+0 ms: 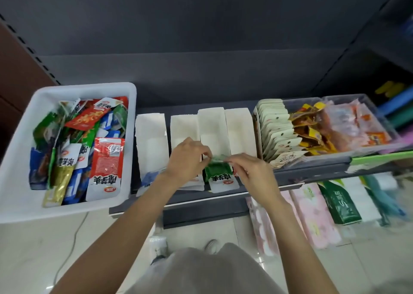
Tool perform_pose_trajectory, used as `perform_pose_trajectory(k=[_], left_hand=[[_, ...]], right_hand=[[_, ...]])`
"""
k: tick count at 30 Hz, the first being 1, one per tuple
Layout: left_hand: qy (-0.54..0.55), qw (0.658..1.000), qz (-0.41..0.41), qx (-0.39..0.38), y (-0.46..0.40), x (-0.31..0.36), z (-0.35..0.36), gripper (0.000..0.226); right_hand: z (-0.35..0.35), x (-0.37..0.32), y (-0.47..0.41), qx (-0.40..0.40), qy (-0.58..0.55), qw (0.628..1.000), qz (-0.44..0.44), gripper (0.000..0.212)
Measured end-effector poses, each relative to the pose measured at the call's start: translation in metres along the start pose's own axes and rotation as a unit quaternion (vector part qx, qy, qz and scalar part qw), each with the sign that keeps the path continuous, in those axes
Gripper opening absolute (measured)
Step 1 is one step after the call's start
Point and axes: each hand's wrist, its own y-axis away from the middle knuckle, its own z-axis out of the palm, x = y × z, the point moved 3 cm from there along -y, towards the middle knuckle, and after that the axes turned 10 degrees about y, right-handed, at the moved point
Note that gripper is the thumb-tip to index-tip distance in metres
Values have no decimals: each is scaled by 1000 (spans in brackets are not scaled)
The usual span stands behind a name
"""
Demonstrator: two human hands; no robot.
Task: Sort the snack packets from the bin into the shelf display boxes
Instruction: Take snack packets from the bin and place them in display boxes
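- Fingers of both hands pinch the top edge of a green snack packet (220, 173): the left hand (186, 159) grips its left corner, the right hand (252, 170) its right corner, fingertips curled together on the crinkled seal.
- That green packet stands upright at the front of the third of four white display boxes (212, 124), which sit side by side on a dark shelf (201, 201).
- Leftmost box (150, 137) holds a blue packet low at its front; the other two look mostly bare inside, though the hands hide their fronts.
- White bin (20, 150) to the left, on the same shelf, is heaped with mixed packets, red, blue, green and gold; a red packet (107, 164) lies on top near its right wall.
- Clear tubs (335, 157) to the right hold a row of cream packets, then yellow-brown and orange ones.
- Below, pink and green tissue packs (317, 215) lean by the tiled floor.
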Motion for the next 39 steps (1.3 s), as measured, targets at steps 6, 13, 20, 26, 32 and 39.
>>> perform_pose_trajectory(k=[6,13,20,26,32,39], left_hand=[[32,998,9,-45,12,-9,6,16],[121,992,8,39,29,-17,-12,19],[208,927,-22,313,74,-41,-78,23],[43,946,-148,284,101,-146,-115,21],[-29,943,-208,259,94,-217,-148,36],[-105,955,-248,123,40,-251,-170,54]], right_hand=[[16,-4,5,-113,48,992,-38,25],[11,-9,4,-127,10,992,8,38],[-14,-79,-42,13,-165,986,39,29],[45,-147,-116,-22,-163,986,32,18],[115,-193,-200,-50,42,997,-31,25],[154,-212,-230,-103,146,982,-63,30]])
